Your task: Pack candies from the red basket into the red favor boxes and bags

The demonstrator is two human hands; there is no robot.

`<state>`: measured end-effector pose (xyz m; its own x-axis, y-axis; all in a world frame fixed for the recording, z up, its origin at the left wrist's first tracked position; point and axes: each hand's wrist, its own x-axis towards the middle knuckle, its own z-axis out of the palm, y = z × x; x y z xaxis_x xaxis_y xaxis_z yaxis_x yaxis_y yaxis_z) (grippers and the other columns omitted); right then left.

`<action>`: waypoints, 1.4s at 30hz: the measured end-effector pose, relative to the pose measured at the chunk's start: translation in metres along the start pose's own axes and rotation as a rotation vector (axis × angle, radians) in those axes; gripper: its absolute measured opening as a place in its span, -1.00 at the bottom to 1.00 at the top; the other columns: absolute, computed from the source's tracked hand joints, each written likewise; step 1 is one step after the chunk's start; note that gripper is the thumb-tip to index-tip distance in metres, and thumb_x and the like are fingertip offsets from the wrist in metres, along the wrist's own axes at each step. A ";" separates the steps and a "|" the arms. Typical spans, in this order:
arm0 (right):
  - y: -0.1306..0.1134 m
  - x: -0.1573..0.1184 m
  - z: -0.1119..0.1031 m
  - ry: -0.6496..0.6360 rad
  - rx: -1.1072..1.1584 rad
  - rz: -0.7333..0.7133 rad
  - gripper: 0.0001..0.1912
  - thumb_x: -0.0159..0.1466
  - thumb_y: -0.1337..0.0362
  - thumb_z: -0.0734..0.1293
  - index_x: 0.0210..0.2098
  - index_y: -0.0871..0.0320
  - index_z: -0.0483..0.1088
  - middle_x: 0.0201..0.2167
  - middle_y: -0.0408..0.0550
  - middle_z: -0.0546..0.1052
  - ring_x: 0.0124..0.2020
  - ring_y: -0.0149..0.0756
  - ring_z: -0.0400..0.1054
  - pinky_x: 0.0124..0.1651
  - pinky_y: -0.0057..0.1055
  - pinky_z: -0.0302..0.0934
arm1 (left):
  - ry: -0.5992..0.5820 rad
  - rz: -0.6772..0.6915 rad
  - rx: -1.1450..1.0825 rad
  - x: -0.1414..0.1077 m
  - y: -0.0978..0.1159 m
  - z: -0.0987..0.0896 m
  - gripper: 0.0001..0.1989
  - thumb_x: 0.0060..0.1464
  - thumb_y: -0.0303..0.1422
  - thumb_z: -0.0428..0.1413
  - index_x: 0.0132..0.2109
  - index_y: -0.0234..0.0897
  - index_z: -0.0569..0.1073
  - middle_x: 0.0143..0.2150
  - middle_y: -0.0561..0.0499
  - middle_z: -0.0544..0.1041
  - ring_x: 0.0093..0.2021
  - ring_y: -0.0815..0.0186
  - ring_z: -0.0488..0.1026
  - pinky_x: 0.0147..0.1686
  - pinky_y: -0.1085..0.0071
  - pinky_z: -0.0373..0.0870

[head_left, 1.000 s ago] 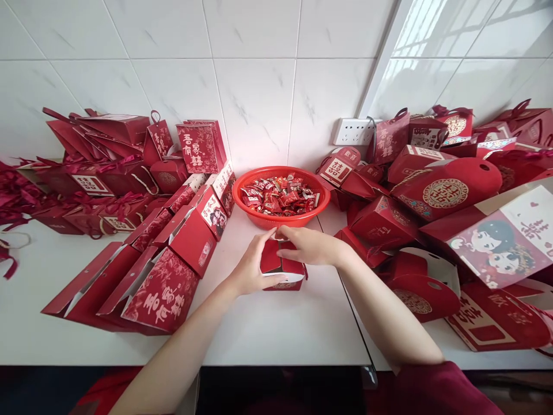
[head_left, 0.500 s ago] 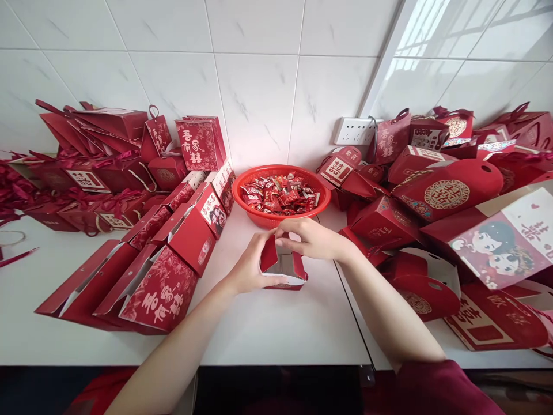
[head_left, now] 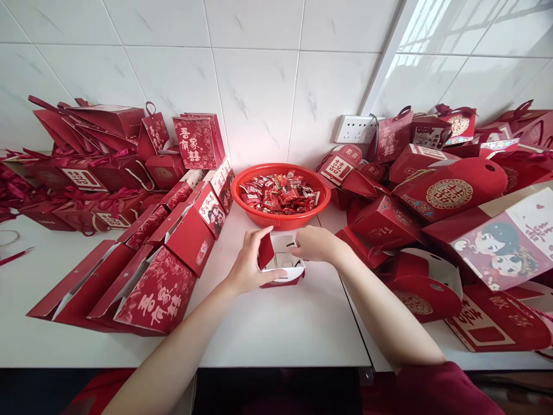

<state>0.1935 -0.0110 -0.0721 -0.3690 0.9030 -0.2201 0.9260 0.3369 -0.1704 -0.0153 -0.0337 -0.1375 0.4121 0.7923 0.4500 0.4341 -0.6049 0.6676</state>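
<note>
A small red gift box (head_left: 283, 283) with a white inside stands on the white table in the middle, its top open and its flaps turned up. Around its left side is my left hand (head_left: 247, 264), thumb across the white front flap and fingers behind the red left flap. My right hand (head_left: 318, 244) has its fingers curled at the box's right rear edge, against the flap there; the fingertips are partly hidden. Just behind the box stands a red plastic basket (head_left: 280, 219) full of wrapped candies (head_left: 283, 193).
Rows of upright red gift boxes (head_left: 149, 297) line the left, with piled ribboned boxes (head_left: 101, 176) beyond. Many red boxes (head_left: 449, 193) are heaped on the right, past a seam in the table (head_left: 276, 340). A power strip (head_left: 355, 129) is on the tiled wall.
The box's top has been spread wider, showing more of the white inside. My right hand has moved from over the box to its right edge; my left hand stays on the left side.
</note>
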 end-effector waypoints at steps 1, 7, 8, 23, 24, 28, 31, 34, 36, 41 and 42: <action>-0.004 0.001 0.001 -0.013 -0.002 0.013 -0.64 0.20 0.21 0.24 -0.69 0.15 0.36 -0.55 0.05 0.55 -0.47 -0.22 0.40 -0.42 -0.37 0.11 | 0.031 -0.001 -0.020 -0.001 -0.002 0.002 -0.15 -0.04 -0.08 0.25 0.32 -0.17 0.08 0.16 -0.17 0.22 0.20 0.06 0.22 0.20 0.12 0.21; -0.011 0.000 -0.003 -0.131 0.074 0.024 -0.70 0.16 0.36 0.23 -0.68 0.16 0.38 -0.57 -0.02 0.58 -0.42 -0.22 0.45 -0.35 -0.36 0.21 | 0.326 -0.004 0.082 -0.004 -0.003 0.005 -0.44 0.24 -0.35 -0.08 0.35 -0.15 0.02 0.29 -0.16 0.18 0.33 0.15 0.13 0.27 0.12 0.13; -0.011 0.000 -0.003 -0.130 0.079 0.032 -0.72 0.16 0.37 0.23 -0.65 0.16 0.41 -0.57 -0.03 0.58 -0.41 -0.22 0.45 -0.36 -0.36 0.21 | 0.364 0.023 0.181 -0.004 -0.001 0.003 -0.47 0.22 -0.38 -0.07 0.32 -0.13 0.12 0.30 -0.13 0.19 0.35 0.14 0.09 0.30 0.09 0.07; -0.009 0.003 0.001 -0.114 0.008 0.079 -0.71 0.16 0.37 0.19 -0.56 0.19 0.50 -0.54 -0.06 0.60 -0.43 -0.27 0.45 -0.41 -0.43 0.14 | -0.085 -0.202 0.512 -0.006 0.020 -0.016 -0.49 0.34 -0.16 -0.20 0.33 -0.19 0.18 0.11 -0.14 0.50 0.18 0.09 0.38 0.30 -0.21 -0.19; -0.009 0.003 0.001 -0.105 0.005 0.068 -0.70 0.17 0.37 0.19 -0.57 0.19 0.50 -0.54 -0.06 0.60 -0.43 -0.27 0.44 -0.41 -0.42 0.14 | -0.109 -0.222 0.462 -0.006 0.017 -0.014 -0.47 0.34 -0.16 -0.24 0.38 -0.20 0.08 0.23 -0.17 0.38 0.24 0.08 0.31 0.28 -0.19 -0.10; -0.008 0.003 0.002 -0.090 -0.005 0.049 -0.67 0.17 0.39 0.18 -0.64 0.20 0.46 -0.55 -0.02 0.59 -0.43 -0.25 0.44 -0.42 -0.41 0.13 | -0.077 -0.085 0.369 -0.003 0.004 -0.009 -0.47 0.36 -0.23 -0.33 0.42 -0.17 -0.06 0.45 -0.12 -0.08 0.44 0.11 -0.15 0.33 -0.11 -0.24; -0.008 0.005 0.003 -0.084 -0.002 0.036 -0.64 0.19 0.37 0.17 -0.67 0.19 0.43 -0.56 -0.01 0.59 -0.43 -0.25 0.44 -0.42 -0.41 0.12 | -0.127 0.116 0.153 -0.002 -0.007 -0.005 -0.41 0.29 -0.06 -0.17 0.38 -0.13 0.06 0.46 -0.10 -0.12 0.44 0.08 -0.18 0.36 -0.01 -0.19; -0.007 0.006 0.003 -0.081 0.008 0.025 -0.62 0.22 0.30 0.18 -0.67 0.18 0.43 -0.57 -0.02 0.58 -0.43 -0.25 0.44 -0.40 -0.41 0.12 | -0.089 0.172 -0.047 -0.003 -0.021 0.002 -0.07 -0.02 0.13 0.13 0.38 -0.21 0.06 0.45 -0.21 -0.17 0.43 -0.10 -0.21 0.32 -0.06 -0.06; -0.004 0.002 -0.002 -0.086 0.011 0.038 -0.57 0.25 0.21 0.19 -0.68 0.17 0.42 -0.58 -0.02 0.58 -0.44 -0.24 0.44 -0.38 -0.39 0.13 | -0.054 0.156 -0.112 -0.003 -0.029 0.008 0.05 -0.12 0.09 0.24 0.39 -0.20 -0.01 0.44 -0.24 -0.15 0.42 -0.14 -0.20 0.31 -0.11 -0.06; 0.019 -0.010 -0.034 0.039 0.109 0.076 -0.48 0.31 0.02 0.15 -0.63 0.13 0.46 -0.48 -0.05 0.59 -0.43 -0.28 0.43 -0.31 -0.40 0.17 | -0.035 0.152 -0.141 -0.001 -0.034 0.014 0.07 -0.18 -0.05 0.34 0.38 -0.14 -0.02 0.35 -0.22 0.06 0.36 -0.07 0.01 0.29 -0.06 0.04; 0.026 -0.009 -0.043 0.112 0.099 0.099 -0.51 0.32 0.03 0.14 -0.57 0.13 0.48 -0.43 -0.04 0.60 -0.39 -0.26 0.44 -0.30 -0.40 0.17 | -0.029 0.143 -0.137 0.000 -0.032 0.014 0.05 -0.17 -0.07 0.34 0.38 -0.13 0.00 0.32 -0.21 0.11 0.33 -0.04 0.07 0.27 -0.03 0.09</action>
<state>0.2242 0.0009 -0.0333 -0.2598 0.9565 -0.1326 0.9429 0.2217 -0.2484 -0.0185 -0.0156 -0.1674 0.4858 0.6951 0.5299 0.2574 -0.6931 0.6733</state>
